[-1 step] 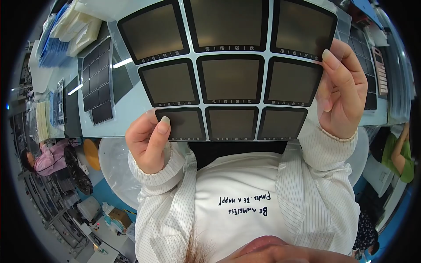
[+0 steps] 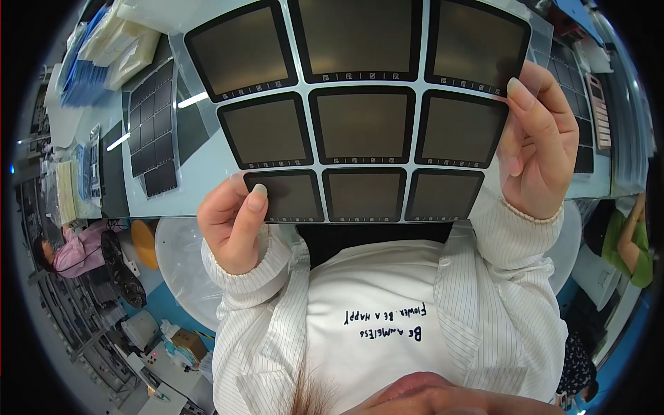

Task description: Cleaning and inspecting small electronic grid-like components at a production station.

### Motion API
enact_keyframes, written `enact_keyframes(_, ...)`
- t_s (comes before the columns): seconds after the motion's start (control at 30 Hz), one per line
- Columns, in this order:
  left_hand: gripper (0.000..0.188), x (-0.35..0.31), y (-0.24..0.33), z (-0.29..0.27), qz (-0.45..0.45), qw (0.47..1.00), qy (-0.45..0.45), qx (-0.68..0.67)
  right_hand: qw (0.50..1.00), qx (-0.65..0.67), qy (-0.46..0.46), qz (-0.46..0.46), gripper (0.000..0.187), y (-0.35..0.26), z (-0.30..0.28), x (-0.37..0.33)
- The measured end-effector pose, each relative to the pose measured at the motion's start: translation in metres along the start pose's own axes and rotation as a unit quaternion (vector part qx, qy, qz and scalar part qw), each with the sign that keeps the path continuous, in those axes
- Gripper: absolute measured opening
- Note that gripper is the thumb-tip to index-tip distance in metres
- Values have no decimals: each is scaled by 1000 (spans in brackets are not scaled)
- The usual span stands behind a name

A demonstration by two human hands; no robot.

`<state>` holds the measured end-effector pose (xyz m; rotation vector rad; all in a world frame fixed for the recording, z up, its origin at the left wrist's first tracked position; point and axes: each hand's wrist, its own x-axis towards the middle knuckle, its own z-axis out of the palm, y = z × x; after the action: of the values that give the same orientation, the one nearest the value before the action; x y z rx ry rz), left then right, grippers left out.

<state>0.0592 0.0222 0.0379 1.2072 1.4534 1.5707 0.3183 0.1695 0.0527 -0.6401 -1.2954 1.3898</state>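
A clear plastic sheet printed with dark panels in black frames (image 2: 361, 126) is held up in front of me, filling the upper middle of the view. The panels stand in three rows of three, with small white marks along each lower edge. My left hand (image 2: 236, 220) pinches the near left corner, thumb on top over a panel and fingers behind. At the right edge, my right hand (image 2: 543, 142) grips the sheet between thumb and fingers, higher up than the left. The fingers behind the sheet are partly hidden.
A similar dark-panelled sheet (image 2: 153, 128) lies on the glass-like table (image 2: 187, 197) at left. Plastic-wrapped stacks (image 2: 114, 48) sit at far left, and more dark sheets (image 2: 577, 97) at right. One person in pink (image 2: 86, 250) is to the left, another in green (image 2: 631, 242) to the right.
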Motion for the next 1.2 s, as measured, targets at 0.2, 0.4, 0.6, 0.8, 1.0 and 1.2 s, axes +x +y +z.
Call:
enact_keyframes(0.2, 18, 0, 1, 1, -12, 1000, -4, -14, 1000, -3, 16, 10, 29, -3, 2, -1)
enact_keyframes(0.4, 18, 5, 3, 11, -6, 999, -25, -30, 998, 11, 62, 18, 28, -8, -1, -2)
enact_keyframes(0.6, 22, 7, 1, 11, -15, 996, -77, -30, 997, -7, 81, 14, 32, -9, -15, -1)
enact_keyframes(0.8, 34, 18, -13, 23, 123, 974, -181, -52, 995, 33, 71, -63, 27, -17, -40, 4)
enact_keyframes(1.0, 22, 14, -15, 22, 88, 971, -219, -39, 994, 28, 85, -56, 27, -21, -55, 5)
enact_keyframes(1.2, 24, 13, -7, 21, 19, 979, -202, 2, 995, 21, 67, -70, 27, -24, -54, 6)
